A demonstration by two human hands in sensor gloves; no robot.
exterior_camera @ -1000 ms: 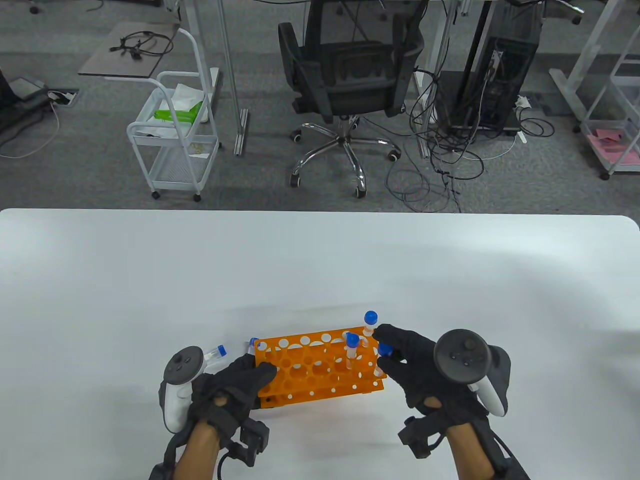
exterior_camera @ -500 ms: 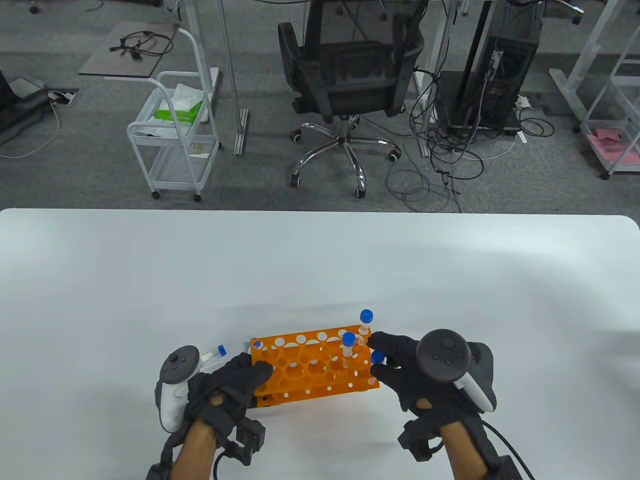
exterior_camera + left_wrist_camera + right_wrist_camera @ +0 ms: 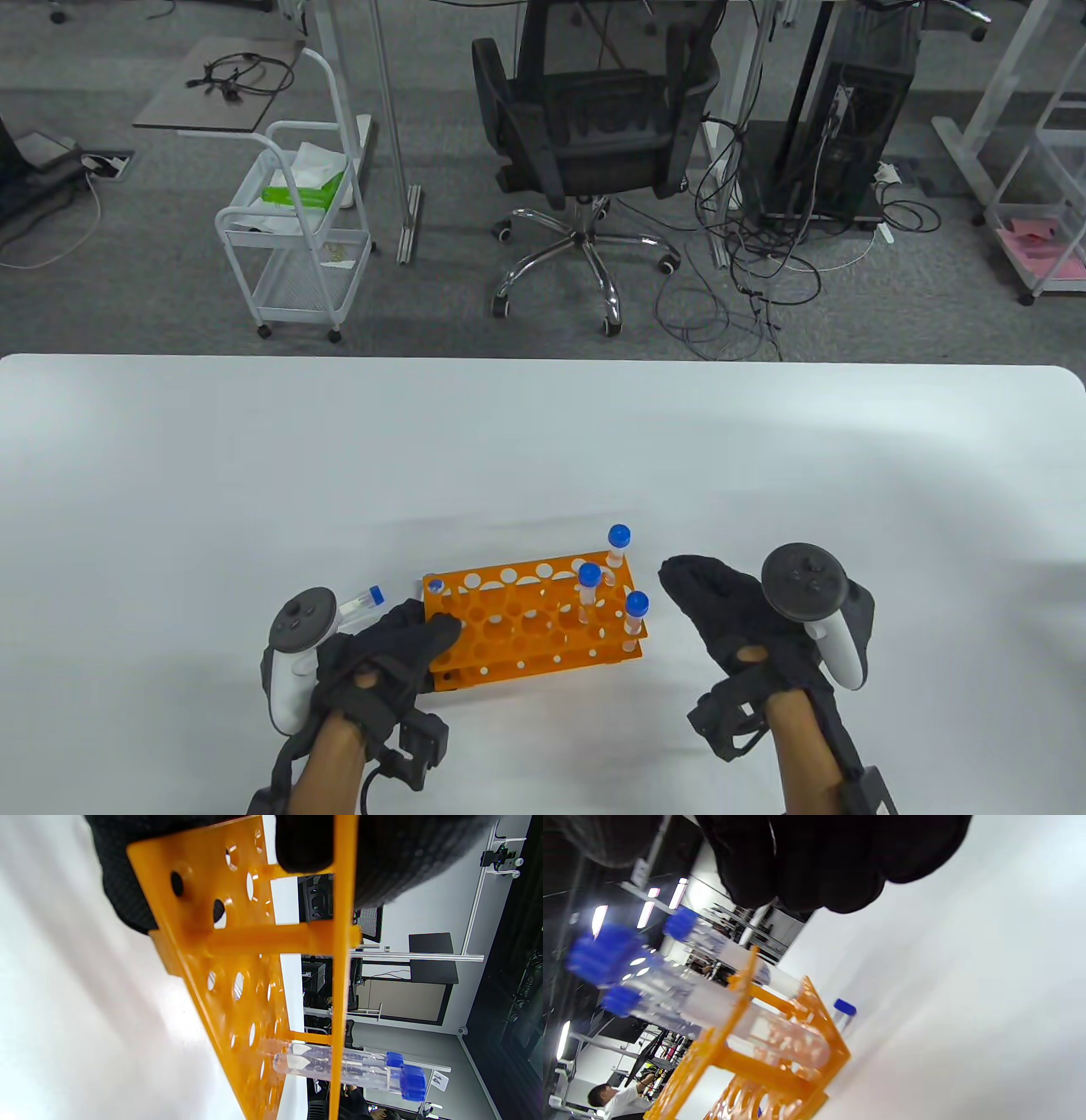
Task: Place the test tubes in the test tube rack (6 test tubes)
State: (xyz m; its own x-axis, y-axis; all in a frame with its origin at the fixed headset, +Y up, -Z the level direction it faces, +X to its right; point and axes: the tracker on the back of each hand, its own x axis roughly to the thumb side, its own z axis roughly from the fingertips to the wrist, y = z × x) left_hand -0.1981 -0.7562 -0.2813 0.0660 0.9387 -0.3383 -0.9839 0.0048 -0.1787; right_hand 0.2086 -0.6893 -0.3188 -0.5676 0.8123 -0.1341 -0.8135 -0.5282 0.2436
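The orange test tube rack (image 3: 517,624) stands near the table's front edge. Three blue-capped tubes stand in its right end: one at the far corner (image 3: 618,546), one in the middle (image 3: 588,587) and one at the near corner (image 3: 635,618). My left hand (image 3: 424,635) grips the rack's left end; its fingers (image 3: 305,844) wrap the top plate (image 3: 341,942). My right hand (image 3: 697,590) is open and empty, just right of the rack. The standing tubes (image 3: 721,1010) show in the right wrist view. A loose tube (image 3: 361,600) lies left of the rack, and another blue cap (image 3: 435,584) shows at its far left corner.
The white table (image 3: 543,458) stretches far behind and to both sides of the rack. Beyond its far edge are an office chair (image 3: 594,127), a white cart (image 3: 293,229) and cables on the floor.
My right hand set the third tube into the rack's near right corner, let go and drew back to the right. The rack slid slightly left. My left hand kept its grip.
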